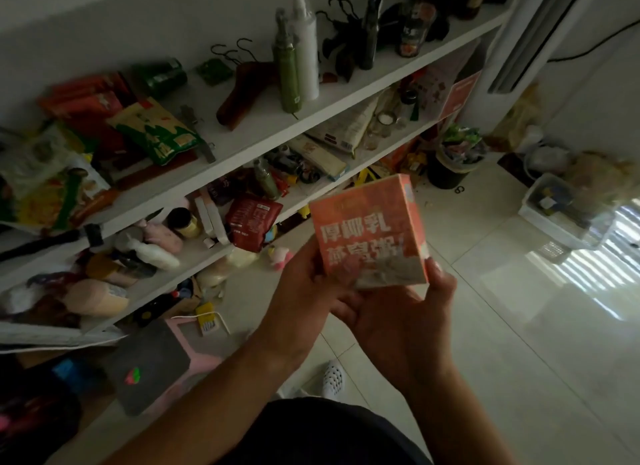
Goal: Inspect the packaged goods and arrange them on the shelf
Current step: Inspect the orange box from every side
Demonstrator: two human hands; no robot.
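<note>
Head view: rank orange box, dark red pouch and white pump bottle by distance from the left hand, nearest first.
1. orange box: held by the left hand.
2. dark red pouch: lower shelf, left of the box.
3. white pump bottle: top shelf, farthest.

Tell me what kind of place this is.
Likely a home storage room, not a shop: white shelves crammed with snack bags, a lotion bottle and hangers, and a full bin on the tiled floor.

Shelf [263, 121] bare beside bottles [306, 55]; packets [156, 132] crowd left.
</note>
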